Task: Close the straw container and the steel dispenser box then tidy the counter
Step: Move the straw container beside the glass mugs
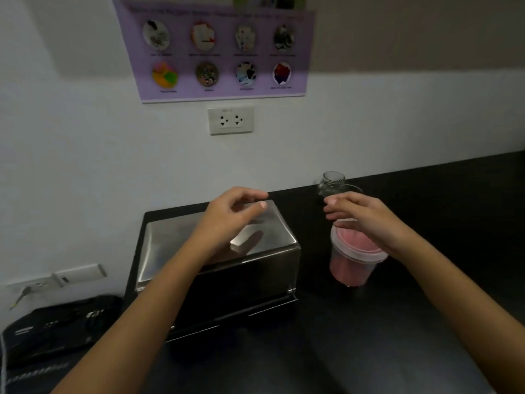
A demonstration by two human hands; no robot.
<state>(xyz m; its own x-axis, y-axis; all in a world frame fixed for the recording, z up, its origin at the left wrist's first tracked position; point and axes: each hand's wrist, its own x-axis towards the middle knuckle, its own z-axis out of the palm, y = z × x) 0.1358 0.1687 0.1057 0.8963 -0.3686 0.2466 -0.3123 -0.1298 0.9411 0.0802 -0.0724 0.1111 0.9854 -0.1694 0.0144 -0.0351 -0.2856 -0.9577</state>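
Two bare forearms reaching in from the lower edge, no sleeves, watch or rings visible; left hand and right hand with short, unpainted fingernails.

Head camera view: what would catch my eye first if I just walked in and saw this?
Probably the two bare hands, the left hand above a shiny steel dispenser box and the right hand over a pink straw container, both empty. The box and container stand side by side on a black counter. Above them, a purple poster with round pictures hangs on the white wall over a power socket.
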